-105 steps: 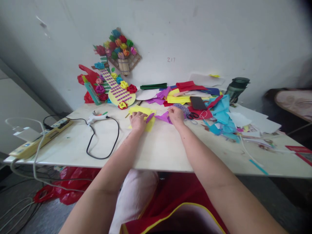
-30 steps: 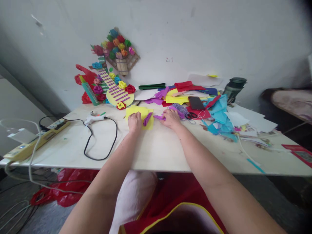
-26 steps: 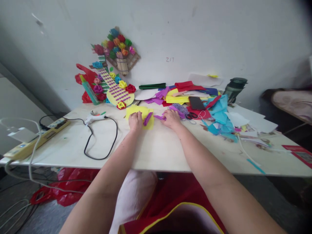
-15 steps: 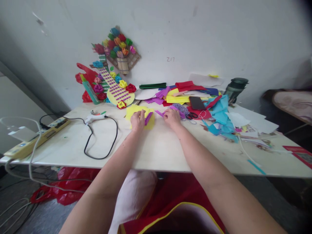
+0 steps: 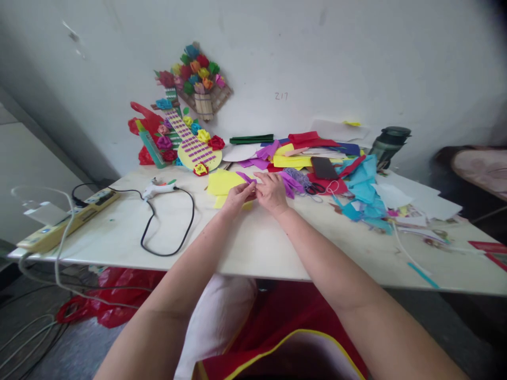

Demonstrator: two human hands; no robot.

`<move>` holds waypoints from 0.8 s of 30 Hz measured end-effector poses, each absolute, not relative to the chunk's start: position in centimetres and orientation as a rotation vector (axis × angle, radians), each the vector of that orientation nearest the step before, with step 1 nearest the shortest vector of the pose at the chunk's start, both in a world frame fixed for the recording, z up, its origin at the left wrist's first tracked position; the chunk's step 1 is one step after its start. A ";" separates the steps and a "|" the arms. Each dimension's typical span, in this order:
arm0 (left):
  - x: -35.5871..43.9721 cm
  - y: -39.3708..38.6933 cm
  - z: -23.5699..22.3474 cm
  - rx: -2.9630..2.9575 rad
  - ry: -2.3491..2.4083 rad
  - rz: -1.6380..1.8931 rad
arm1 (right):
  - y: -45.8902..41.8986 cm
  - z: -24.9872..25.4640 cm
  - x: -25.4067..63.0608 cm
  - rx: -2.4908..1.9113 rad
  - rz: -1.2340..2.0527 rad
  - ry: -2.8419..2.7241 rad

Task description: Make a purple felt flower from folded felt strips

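My left hand (image 5: 237, 198) and my right hand (image 5: 272, 192) meet over the table, fingertips together on a small folded piece of purple crepe paper (image 5: 246, 178). Its upper end sticks out above the fingers; the rest is hidden by them. Under and beside my left hand lies yellow crepe paper (image 5: 222, 183). Just right of my right hand is more purple crepe paper (image 5: 292, 183), close to a tangle of grey-purple yarn (image 5: 298, 177) and black scissors (image 5: 316, 188).
A glue gun (image 5: 157, 189) with a looped black cord lies left, near a yellow power strip (image 5: 63, 224). A flower-covered paper guitar (image 5: 200, 153) leans at the back. Right stand a phone (image 5: 324, 168), blue crepe paper (image 5: 362, 184) and a dark bottle (image 5: 390, 145).
My hands were apart, each at a purple strip; now they have come together, fingertips meeting on the purple paper. The view has shifted slightly.
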State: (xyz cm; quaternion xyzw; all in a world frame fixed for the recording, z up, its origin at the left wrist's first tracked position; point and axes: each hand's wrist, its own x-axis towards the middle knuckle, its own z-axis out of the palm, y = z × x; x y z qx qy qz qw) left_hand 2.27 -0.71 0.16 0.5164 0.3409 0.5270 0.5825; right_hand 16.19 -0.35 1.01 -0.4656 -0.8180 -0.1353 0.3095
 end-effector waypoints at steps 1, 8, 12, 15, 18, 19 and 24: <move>2.2 -0.7 0.1 1.190 0.779 1.228 | -0.4 0.9 16.0 -1.212 -0.364 -2.175; 2.0 0.5 -1.0 1.054 0.805 1.305 | -0.7 0.8 15.6 -1.129 -0.365 -2.215; 1.8 0.7 -1.1 1.046 0.859 1.347 | -0.8 0.6 15.5 -1.081 -0.340 -2.242; 1.7 0.6 -0.9 1.045 0.891 1.374 | -0.7 0.5 15.4 -1.049 -0.331 -2.251; 1.6 0.6 -0.9 1.051 0.904 1.373 | -0.6 0.6 15.6 -1.048 -0.293 -2.230; 1.6 0.7 -0.9 1.058 0.906 1.366 | -0.5 0.7 15.7 -1.064 -0.275 -2.206; 1.5 0.7 -1.1 1.085 0.901 1.339 | 0.3 1.0 17.2 -1.286 -0.210 -1.983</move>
